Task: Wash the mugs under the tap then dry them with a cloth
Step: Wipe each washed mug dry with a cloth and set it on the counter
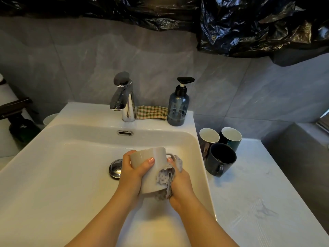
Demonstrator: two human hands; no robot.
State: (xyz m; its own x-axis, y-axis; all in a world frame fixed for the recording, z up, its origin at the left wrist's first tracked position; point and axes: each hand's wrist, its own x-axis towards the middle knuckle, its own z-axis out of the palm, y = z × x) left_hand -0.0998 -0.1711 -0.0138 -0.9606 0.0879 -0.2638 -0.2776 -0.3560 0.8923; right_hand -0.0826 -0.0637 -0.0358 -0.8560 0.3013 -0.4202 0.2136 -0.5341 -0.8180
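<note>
Holding pale mug (pixel 154 182) and spotted cloth (pixel 165 177)

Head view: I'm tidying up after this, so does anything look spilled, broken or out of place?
Only the crumpled black plastic sheeting draped across the wall above the sink looks odd. The three mugs on the counter stand upright; nothing looks broken.

The left hand (pixel 131 173) and right hand (pixel 179 182) are bare, as are the wrists and forearms behind the fingers (pixel 148 164), right back to the edge of view. The left thumbnail (pixel 151 159) is rounded, glossy, pale pink; one right fingernail (pixel 170 159) shows likewise glossy.
</note>
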